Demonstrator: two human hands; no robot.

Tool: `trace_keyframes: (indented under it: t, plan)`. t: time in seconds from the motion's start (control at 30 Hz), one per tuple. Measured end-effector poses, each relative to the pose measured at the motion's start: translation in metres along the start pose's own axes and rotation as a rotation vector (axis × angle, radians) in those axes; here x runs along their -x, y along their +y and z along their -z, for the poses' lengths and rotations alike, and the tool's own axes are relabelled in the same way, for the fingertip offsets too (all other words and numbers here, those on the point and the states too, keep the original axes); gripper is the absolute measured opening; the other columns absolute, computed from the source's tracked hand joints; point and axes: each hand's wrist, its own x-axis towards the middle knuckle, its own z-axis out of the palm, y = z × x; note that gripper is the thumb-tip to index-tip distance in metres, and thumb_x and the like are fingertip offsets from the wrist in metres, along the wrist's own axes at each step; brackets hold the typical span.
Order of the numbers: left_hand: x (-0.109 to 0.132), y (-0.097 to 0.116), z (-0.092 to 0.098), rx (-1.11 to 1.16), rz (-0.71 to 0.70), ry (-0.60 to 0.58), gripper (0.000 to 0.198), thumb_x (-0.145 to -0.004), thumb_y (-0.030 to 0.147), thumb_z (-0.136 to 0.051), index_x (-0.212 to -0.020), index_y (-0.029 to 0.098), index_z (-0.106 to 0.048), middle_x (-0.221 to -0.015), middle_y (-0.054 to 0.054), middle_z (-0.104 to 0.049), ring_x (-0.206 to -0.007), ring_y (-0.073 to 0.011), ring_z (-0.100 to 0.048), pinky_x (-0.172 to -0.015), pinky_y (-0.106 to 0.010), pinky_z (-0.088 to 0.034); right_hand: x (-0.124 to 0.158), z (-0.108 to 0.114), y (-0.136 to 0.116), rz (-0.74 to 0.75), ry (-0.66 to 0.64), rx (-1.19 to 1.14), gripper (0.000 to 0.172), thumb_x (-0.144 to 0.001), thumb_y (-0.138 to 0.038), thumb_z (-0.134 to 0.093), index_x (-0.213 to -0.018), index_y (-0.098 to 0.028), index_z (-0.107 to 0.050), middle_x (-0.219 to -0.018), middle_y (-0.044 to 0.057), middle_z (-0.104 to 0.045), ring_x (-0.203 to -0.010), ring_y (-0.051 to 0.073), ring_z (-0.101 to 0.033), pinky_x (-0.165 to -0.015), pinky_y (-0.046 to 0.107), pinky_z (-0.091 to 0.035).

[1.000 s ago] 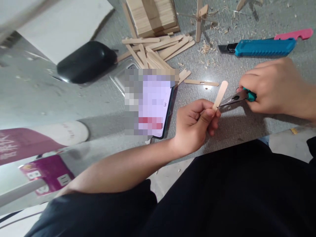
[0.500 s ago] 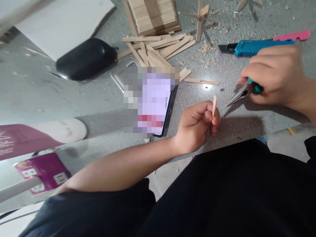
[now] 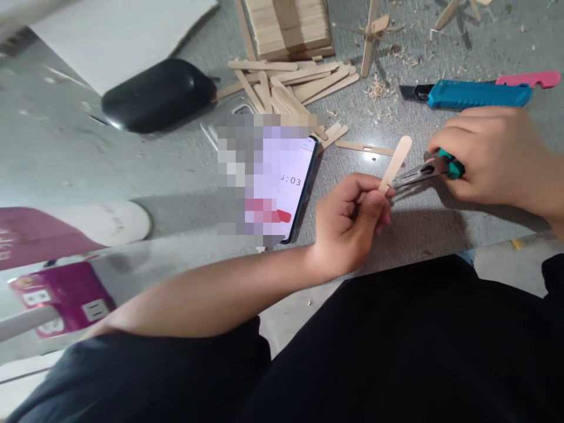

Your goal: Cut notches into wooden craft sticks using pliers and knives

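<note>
Pinched between the thumb and fingers of my left hand [image 3: 352,220] is a wooden craft stick [image 3: 399,157], its rounded end pointing up and away. My right hand [image 3: 496,155] is closed around the green handles of long-nose pliers [image 3: 427,170]. The tips of the pliers meet the stick's edge close to my left fingertips; whether the jaws grip it I cannot tell. Just beyond lies another craft stick [image 3: 352,146] with a small slot cut in its middle. A blue utility knife [image 3: 480,95] with its blade out rests above my right hand.
A pile of loose craft sticks [image 3: 304,82] and a banded stack [image 3: 291,29] lie farther back. A phone [image 3: 297,194], partly blurred, is left of my left hand. A black case [image 3: 158,97], a pink tool [image 3: 529,79] and wood shavings [image 3: 376,89] are around.
My left hand has turned the craft stick so its flat face shows. The pliers have moved left, and their tips now reach the stick.
</note>
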Motion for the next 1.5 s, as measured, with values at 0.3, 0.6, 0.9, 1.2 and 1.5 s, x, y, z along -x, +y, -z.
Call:
trace_keyframes:
  t: [0.3, 0.6, 0.9, 1.2, 1.5]
  plan:
    - [0.002, 0.003, -0.001, -0.064, -0.016, -0.013, 0.017, -0.118, 0.032, -0.074, -0.109, 0.019, -0.078, -0.082, -0.003, -0.089, -0.046, -0.0074, -0.070, -0.046, -0.016, -0.057, 0.001, 0.003, -0.002, 0.018, -0.043, -0.052, 0.010, -0.087, -0.037, -0.061, -0.086, -0.028, -0.057, -0.080, 0.005, -0.065, -0.080, 0.027, -0.060, -0.072, 0.042, -0.033]
    - [0.003, 0.004, -0.002, -0.108, -0.041, -0.012, 0.017, -0.118, 0.032, -0.074, -0.109, 0.018, -0.077, -0.087, -0.005, -0.092, -0.051, -0.0090, -0.077, -0.052, -0.015, -0.062, 0.002, 0.011, -0.011, -0.036, -0.161, -0.108, 0.013, -0.087, -0.030, -0.069, -0.083, -0.028, -0.057, -0.078, 0.005, -0.067, -0.076, 0.025, -0.056, -0.071, 0.042, -0.032]
    - [0.007, 0.007, -0.001, -0.196, -0.013, 0.019, 0.017, -0.116, 0.031, -0.076, -0.107, 0.018, -0.079, -0.088, -0.006, -0.092, -0.057, -0.0114, -0.080, -0.053, -0.018, -0.063, 0.001, 0.012, -0.011, -0.030, -0.174, -0.107, 0.014, -0.087, -0.031, -0.066, -0.081, -0.027, -0.054, -0.078, 0.005, -0.066, -0.074, 0.022, -0.050, -0.071, 0.040, -0.030]
    - [0.008, 0.009, 0.000, -0.255, 0.006, 0.034, 0.015, -0.115, 0.027, -0.076, -0.102, 0.019, -0.079, -0.088, -0.006, -0.092, -0.057, -0.0120, -0.080, -0.052, -0.019, -0.061, 0.001, 0.013, -0.017, -0.070, -0.204, -0.078, 0.019, -0.086, -0.028, -0.071, -0.080, -0.027, -0.052, -0.078, 0.006, -0.068, -0.075, 0.025, -0.056, -0.070, 0.041, -0.029]
    - [0.004, 0.009, -0.001, -0.281, 0.012, 0.050, 0.016, -0.112, 0.025, -0.078, -0.098, 0.020, -0.080, -0.085, -0.005, -0.091, -0.055, -0.0127, -0.079, -0.050, -0.020, -0.061, 0.002, 0.011, -0.020, -0.077, -0.192, -0.073, 0.017, -0.090, -0.030, -0.069, -0.080, -0.028, -0.055, -0.078, 0.006, -0.069, -0.073, 0.027, -0.057, -0.068, 0.042, -0.029]
